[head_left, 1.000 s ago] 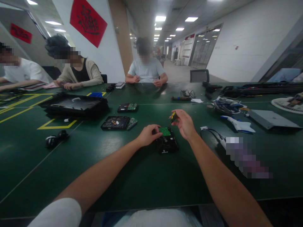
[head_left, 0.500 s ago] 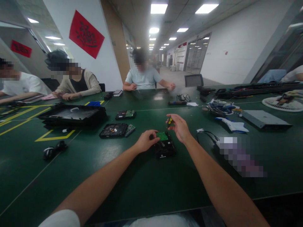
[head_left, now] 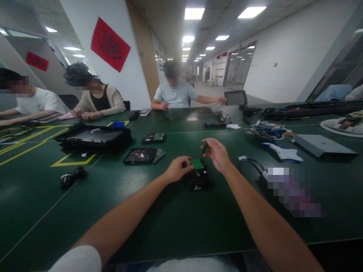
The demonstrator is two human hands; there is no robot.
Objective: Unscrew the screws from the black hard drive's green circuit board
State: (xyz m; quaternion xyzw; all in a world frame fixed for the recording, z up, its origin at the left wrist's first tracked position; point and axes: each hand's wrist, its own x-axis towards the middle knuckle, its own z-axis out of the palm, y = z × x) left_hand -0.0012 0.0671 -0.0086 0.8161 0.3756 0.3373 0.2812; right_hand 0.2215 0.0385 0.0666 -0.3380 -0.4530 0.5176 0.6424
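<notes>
black drive [head_left: 200, 178]; tiny labels [head_left: 197, 188] unreadable

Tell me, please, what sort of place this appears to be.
Probably an office serving as an electronics workshop: ceiling lights run overhead, and hard drives lie on a large green table.

the tabletop [head_left: 170, 219] looks smooth and softly glossy.

Black drive [head_left: 202, 177] is kinda covered by the left hand [head_left: 178, 169] at its 10 o'clock. Dark tool's [head_left: 204, 146] tip can't be made out tbh. Pixelated thing [head_left: 295, 193] around 4 o'clock can't be identified, and the white grille [head_left: 328, 129] gets chopped off at 3 o'clock.
</notes>
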